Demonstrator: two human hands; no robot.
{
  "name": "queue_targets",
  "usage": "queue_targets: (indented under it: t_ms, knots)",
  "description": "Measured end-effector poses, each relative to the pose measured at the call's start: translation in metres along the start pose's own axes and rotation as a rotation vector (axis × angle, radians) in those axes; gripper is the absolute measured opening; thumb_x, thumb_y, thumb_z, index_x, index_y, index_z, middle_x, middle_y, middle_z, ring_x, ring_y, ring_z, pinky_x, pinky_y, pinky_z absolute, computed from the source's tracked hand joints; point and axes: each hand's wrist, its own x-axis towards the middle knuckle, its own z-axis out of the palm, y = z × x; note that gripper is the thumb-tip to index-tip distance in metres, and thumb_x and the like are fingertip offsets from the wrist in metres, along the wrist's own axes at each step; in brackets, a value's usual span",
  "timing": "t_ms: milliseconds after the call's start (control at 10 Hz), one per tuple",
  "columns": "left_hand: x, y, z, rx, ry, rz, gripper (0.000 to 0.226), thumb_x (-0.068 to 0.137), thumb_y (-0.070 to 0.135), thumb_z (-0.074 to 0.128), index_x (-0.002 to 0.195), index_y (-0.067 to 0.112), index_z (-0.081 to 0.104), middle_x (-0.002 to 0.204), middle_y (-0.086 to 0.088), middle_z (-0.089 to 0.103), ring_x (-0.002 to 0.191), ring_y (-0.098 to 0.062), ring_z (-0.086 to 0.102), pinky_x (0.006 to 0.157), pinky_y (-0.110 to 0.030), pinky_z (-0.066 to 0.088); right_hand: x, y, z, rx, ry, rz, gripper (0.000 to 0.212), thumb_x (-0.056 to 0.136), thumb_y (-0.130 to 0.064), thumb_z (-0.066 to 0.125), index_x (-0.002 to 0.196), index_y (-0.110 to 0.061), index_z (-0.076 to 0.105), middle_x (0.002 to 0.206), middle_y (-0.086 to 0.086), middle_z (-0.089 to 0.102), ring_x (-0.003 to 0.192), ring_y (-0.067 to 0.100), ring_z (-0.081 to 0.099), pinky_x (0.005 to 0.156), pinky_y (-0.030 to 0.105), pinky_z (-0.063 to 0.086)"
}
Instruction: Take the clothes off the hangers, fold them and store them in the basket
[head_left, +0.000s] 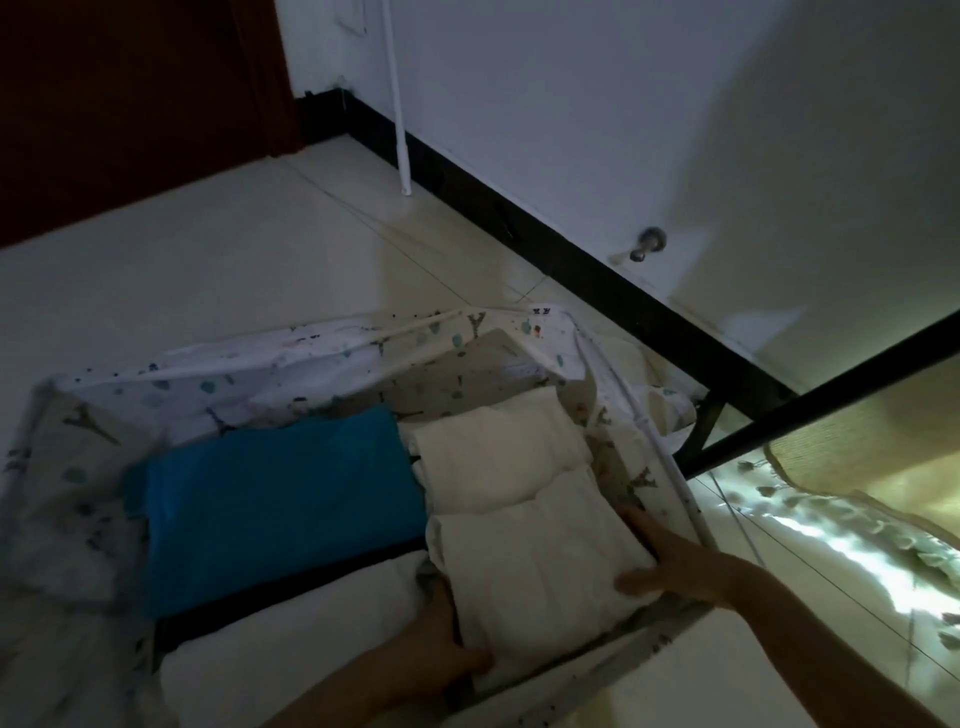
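Folded white garment (540, 566), creased, lower centre of frame, inside patterned basket (260, 364) at its right end. Gripped by left hand (441, 654) and right hand (670, 561) (thumb on top). Alongside: blue folded cloth (280, 499), second white fold (493, 447). Black bar (831, 384) just beside right rim.

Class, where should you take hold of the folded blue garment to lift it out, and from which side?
Probably both side edges, from above: the blue garment lies flat and limp in the basket, so two-sided support keeps its folds.
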Motion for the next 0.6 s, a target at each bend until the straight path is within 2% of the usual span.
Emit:
queue_targets:
  t_ms: [100, 200, 300, 400, 500, 600]
  knots:
    - [0.0, 0.004, -0.015, -0.055, 0.09, 0.035, 0.116, 0.083, 0.029, 0.07, 0.143, 0.016, -0.029, 0.155, 0.007, -0.006, 0.134, -0.003, 0.01, 0.105, -0.01, 0.009, 0.009, 0.002, 0.012, 0.068, 0.12, -0.04, 0.087, 0.078, -0.033, 0.075, 0.143, -0.037, 0.016, 0.14, -0.011, 0.027, 0.123, 0.007, 0.035, 0.1, 0.017, 0.035]
    - [0.003, 0.012, -0.035, -0.06, 0.213, 0.053, 0.111, 0.083, 0.03, 0.071, 0.145, 0.022, -0.02, 0.135, 0.021, 0.007, 0.121, 0.003, 0.018, 0.091, 0.008, 0.013, 0.02, -0.007, 0.015, 0.133, 0.214, -0.118, 0.082, 0.077, -0.031, 0.074, 0.137, -0.038, 0.02, 0.141, -0.01, 0.03, 0.111, -0.009, 0.037, 0.083, -0.001, 0.038]
    - [0.005, 0.012, -0.051, -0.004, 0.285, 0.111, 0.103, 0.081, 0.028, 0.073, 0.144, 0.027, -0.008, 0.131, 0.02, 0.015, 0.123, 0.001, 0.025, 0.097, -0.003, 0.02, 0.037, -0.015, 0.015, 0.133, 0.255, -0.145, 0.083, 0.08, -0.032, 0.074, 0.143, -0.033, 0.019, 0.147, -0.004, 0.028, 0.122, 0.005, 0.037, 0.095, 0.01, 0.035]
    - [-0.006, 0.021, -0.061, 0.12, 0.061, 0.086, 0.092, 0.082, 0.033, 0.072, 0.138, 0.032, -0.002, 0.127, 0.021, 0.024, 0.121, -0.002, 0.031, 0.098, -0.009, 0.025, 0.045, -0.021, 0.012, -0.054, 0.259, -0.067, 0.092, 0.082, -0.036, 0.071, 0.15, -0.026, 0.01, 0.155, 0.0, 0.02, 0.137, 0.017, 0.027, 0.104, 0.021, 0.021]
    - [-0.041, 0.03, -0.069, -0.063, -0.198, 0.01, 0.039, 0.088, 0.021, 0.067, 0.121, 0.017, 0.046, 0.104, 0.006, 0.053, 0.095, 0.002, 0.056, 0.083, -0.008, 0.04, 0.007, -0.032, 0.026, -0.246, 0.333, -0.015, 0.086, 0.09, -0.039, 0.061, 0.151, -0.02, 0.004, 0.157, 0.004, 0.015, 0.143, 0.02, 0.021, 0.114, 0.026, 0.018]
    - [-0.095, 0.041, -0.073, -0.323, 0.015, -0.153, 0.015, 0.094, 0.012, 0.057, 0.108, 0.011, 0.054, 0.107, -0.01, 0.062, 0.087, -0.012, 0.061, 0.078, -0.023, 0.045, -0.064, -0.052, 0.038, -0.06, 0.447, -0.011, 0.055, 0.094, -0.025, 0.056, 0.144, -0.016, 0.033, 0.145, 0.006, 0.042, 0.131, 0.018, 0.042, 0.105, 0.018, 0.035]
